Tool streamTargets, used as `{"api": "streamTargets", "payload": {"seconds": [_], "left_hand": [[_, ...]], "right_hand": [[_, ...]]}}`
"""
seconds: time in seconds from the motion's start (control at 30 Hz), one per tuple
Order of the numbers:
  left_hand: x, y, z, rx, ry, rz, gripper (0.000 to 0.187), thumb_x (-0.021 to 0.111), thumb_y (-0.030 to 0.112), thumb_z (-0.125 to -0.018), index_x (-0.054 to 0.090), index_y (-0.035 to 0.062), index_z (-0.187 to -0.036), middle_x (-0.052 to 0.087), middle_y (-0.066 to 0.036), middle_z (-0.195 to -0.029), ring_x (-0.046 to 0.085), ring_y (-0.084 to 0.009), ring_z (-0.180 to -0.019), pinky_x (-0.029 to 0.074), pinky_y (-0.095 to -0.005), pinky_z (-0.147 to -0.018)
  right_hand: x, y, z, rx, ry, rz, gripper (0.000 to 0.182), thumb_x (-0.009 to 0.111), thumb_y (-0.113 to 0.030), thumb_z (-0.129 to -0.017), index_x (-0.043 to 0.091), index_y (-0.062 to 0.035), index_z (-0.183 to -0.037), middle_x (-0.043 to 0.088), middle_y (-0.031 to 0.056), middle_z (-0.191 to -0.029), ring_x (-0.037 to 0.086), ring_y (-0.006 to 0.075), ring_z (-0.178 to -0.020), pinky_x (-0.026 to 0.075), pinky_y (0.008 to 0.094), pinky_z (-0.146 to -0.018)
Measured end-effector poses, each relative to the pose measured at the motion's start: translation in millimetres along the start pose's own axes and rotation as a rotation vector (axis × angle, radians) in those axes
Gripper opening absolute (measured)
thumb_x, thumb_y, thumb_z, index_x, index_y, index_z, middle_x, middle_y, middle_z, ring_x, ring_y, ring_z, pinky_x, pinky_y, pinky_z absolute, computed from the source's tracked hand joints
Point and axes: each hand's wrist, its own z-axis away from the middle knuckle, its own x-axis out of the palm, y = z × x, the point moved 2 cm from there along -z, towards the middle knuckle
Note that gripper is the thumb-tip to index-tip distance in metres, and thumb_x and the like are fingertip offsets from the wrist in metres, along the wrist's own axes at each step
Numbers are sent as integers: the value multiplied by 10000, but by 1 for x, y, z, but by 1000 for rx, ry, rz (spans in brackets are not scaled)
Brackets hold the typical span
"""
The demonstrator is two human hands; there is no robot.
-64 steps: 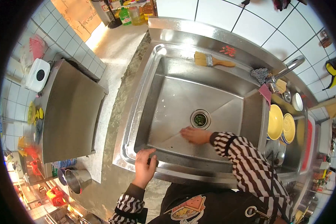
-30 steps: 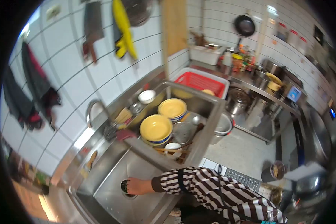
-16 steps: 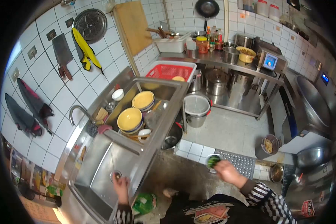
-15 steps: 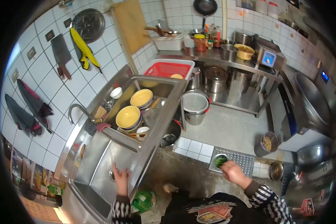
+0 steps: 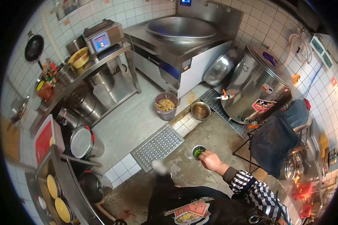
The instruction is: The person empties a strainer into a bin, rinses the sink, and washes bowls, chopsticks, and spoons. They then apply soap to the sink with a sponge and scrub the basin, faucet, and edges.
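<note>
My right hand [image 5: 212, 162] is held out over the concrete floor, gripping a small round sink strainer [image 5: 198, 152] filled with green vegetable scraps. A grey waste bucket [image 5: 166, 106] with food scraps stands on the floor beyond it, next to a metal bowl [image 5: 201, 110]. My left hand [image 5: 124, 215] shows only partly at the bottom edge, near the sink unit [image 5: 64, 176]; its fingers are too small to read. My striped sleeve and dark apron fill the bottom of the view.
A floor drain grate [image 5: 157, 145] lies ahead. A large steel stockpot [image 5: 260, 84] and a folding chair draped in dark cloth [image 5: 276, 140] stand right. A big wok cooker [image 5: 182, 30] is at the back. Yellow plates [image 5: 58, 197] sit in the sink basin, bottom left.
The view has swung from the sink to the kitchen floor. My right hand carried the strainer of green scraps away from the sink; my left hand left the drain.
</note>
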Motion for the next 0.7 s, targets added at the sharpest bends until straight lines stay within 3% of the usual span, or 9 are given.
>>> {"api": "streamTargets", "payload": {"seconds": [0.03,0.17,0.23,0.3,0.37,0.47,0.6,0.67,0.7], "left_hand": [[6,7,0,-80,-44,88,269,578,101,-793,560,-51,-1014,630,-153,-791,625,-251,-725,502,-344,-683],[19,84,-25,-160,27,121,281,598,87,-759,562,-64,-994,628,-167,-795,629,-225,-696,494,-302,-639],[21,136,-48,-323,184,176,383,590,17,-767,494,-73,-1126,621,-177,-826,608,-252,-703,511,-398,-704],[3,122,-118,309,-45,-596,379,536,63,-815,455,-105,-1145,621,-169,-817,614,-258,-699,513,-389,-709],[18,229,-92,30,240,-11,392,519,46,-802,439,-104,-1156,626,-170,-813,620,-249,-727,513,-360,-713],[28,307,-104,217,214,63,418,523,43,-776,434,-102,-1158,631,-185,-839,625,-239,-762,506,-333,-708],[38,319,-149,242,159,132,438,557,51,-742,451,-98,-1140,632,-198,-863,625,-224,-777,501,-315,-683],[56,325,-147,155,199,225,441,570,54,-739,458,-84,-1142,638,-186,-859,629,-217,-733,502,-307,-663],[62,312,-143,114,205,228,441,570,54,-739,458,-84,-1142,638,-186,-859,629,-217,-733,502,-307,-663]], "right_hand": [[4,10,-4,37,-10,4,119,548,-73,-659,580,-66,-773,564,95,-756,549,272,-769,456,357,-668],[13,60,-40,159,33,-62,142,560,-69,-660,589,-65,-800,566,109,-756,552,289,-754,461,372,-661],[12,90,-70,268,52,-111,145,564,-71,-677,592,-62,-820,566,120,-759,555,309,-743,464,388,-655],[11,117,-103,307,49,-106,137,562,-70,-686,591,-60,-819,565,121,-759,554,313,-741,464,391,-655],[16,144,-136,375,4,-106,150,584,-60,-709,595,-49,-859,588,140,-832,559,325,-788,467,376,-679],[30,176,-192,344,113,-210,138,567,-67,-717,594,-43,-851,584,139,-817,557,327,-785,467,389,-673],[80,221,-272,411,207,-536,142,540,-65,-793,594,-25,-917,576,169,-830,576,300,-772,464,346,-684],[121,248,-308,533,138,-735,169,488,-70,-851,573,-4,-981,597,142,-855,591,216,-750,471,301,-670],[150,262,-324,566,190,-1023,182,465,-62,-864,557,7,-1005,599,112,-874,585,184,-754,481,284,-670]]}}
